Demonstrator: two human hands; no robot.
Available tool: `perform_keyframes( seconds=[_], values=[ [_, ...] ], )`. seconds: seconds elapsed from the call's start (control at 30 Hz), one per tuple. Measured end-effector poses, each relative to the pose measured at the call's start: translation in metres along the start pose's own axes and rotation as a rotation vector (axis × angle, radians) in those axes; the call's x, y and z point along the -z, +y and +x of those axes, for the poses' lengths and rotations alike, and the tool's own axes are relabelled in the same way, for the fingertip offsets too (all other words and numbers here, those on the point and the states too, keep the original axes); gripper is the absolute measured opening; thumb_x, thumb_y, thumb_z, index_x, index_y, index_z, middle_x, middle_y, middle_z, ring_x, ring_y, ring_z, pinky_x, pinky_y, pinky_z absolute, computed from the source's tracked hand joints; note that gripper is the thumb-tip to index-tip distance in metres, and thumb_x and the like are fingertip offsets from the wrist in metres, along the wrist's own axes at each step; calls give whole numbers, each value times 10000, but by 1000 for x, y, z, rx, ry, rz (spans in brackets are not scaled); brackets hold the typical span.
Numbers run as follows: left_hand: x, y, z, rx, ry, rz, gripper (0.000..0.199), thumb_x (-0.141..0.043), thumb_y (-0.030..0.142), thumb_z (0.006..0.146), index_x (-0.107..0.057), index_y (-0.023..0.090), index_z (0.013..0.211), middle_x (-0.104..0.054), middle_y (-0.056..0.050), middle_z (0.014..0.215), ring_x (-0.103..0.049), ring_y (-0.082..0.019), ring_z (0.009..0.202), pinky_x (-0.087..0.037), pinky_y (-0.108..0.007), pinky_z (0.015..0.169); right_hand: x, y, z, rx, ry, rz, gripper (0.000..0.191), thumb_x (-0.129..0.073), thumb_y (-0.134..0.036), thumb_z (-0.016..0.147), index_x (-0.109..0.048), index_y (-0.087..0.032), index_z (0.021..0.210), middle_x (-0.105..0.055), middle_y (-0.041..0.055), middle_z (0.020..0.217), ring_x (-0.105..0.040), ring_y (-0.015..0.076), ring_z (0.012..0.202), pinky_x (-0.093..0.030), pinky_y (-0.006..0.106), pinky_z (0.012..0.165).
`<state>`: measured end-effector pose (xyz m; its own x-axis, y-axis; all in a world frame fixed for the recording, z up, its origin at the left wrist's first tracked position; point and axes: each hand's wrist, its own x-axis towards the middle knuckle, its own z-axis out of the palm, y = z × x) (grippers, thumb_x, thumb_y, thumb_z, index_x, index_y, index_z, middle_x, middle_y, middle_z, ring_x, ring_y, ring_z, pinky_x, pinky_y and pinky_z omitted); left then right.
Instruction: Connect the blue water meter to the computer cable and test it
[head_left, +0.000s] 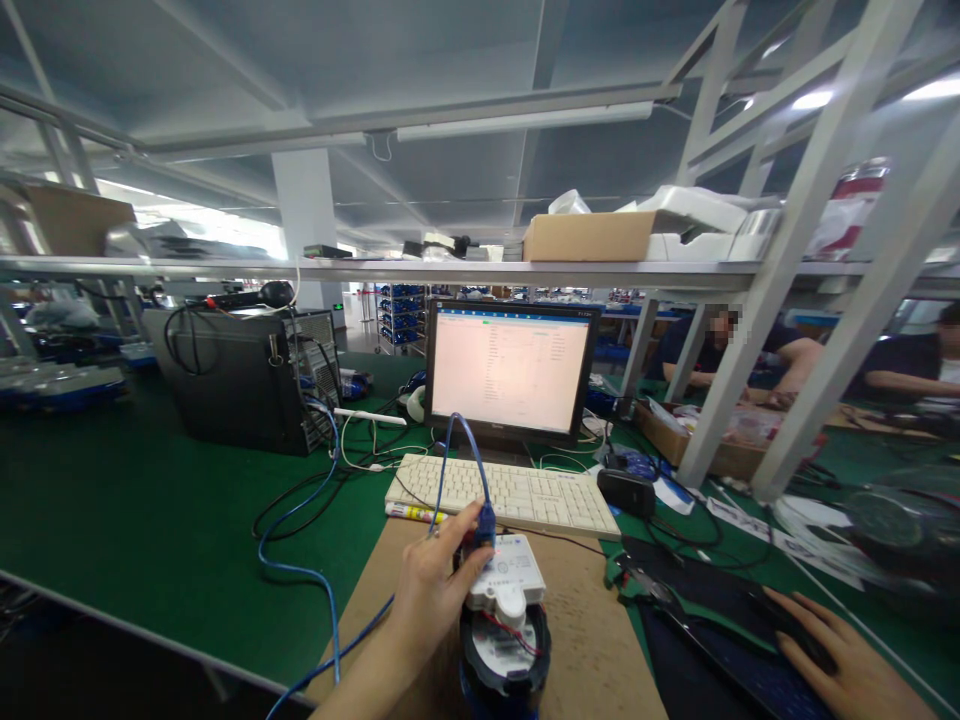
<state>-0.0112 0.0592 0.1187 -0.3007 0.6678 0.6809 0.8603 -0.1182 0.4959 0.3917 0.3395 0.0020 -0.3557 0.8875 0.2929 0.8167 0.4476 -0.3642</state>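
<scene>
My left hand (439, 580) pinches the blue plug (487, 524) of a blue cable (300, 568) between thumb and fingers. The plug stands upright at the left edge of a white module (516, 568) with printed markings; whether it sits fully in a socket cannot be seen. That module rests on a round device (504, 655) with a black ring, a blue body and thin red wires. At the lower right, my right hand (844, 650) is wrapped over a black computer mouse (796, 628) on a dark mouse pad (637, 560).
Behind the module lie a white keyboard (502, 492) and a monitor (510, 370) with a lit page. Green-handled pliers (664, 598) lie beside the mouse. A black computer case (232, 380) stands left, with loose cables around it. Slanted metal posts (817, 230) rise at right; people sit beyond.
</scene>
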Motion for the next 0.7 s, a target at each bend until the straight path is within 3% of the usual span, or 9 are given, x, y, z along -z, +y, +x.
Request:
perform_keyframes(
  seconds=[0.7],
  values=[
    [2, 2, 1, -47, 28, 20, 432, -545, 328, 807, -480, 272, 1231, -741, -19, 889, -691, -147, 752, -559, -240, 659, -2, 4, 1, -7, -24, -10, 746, -264, -603, 752, -530, -110, 1245, -454, 189, 1294, -497, 327, 1155, -387, 455, 1006]
  ],
)
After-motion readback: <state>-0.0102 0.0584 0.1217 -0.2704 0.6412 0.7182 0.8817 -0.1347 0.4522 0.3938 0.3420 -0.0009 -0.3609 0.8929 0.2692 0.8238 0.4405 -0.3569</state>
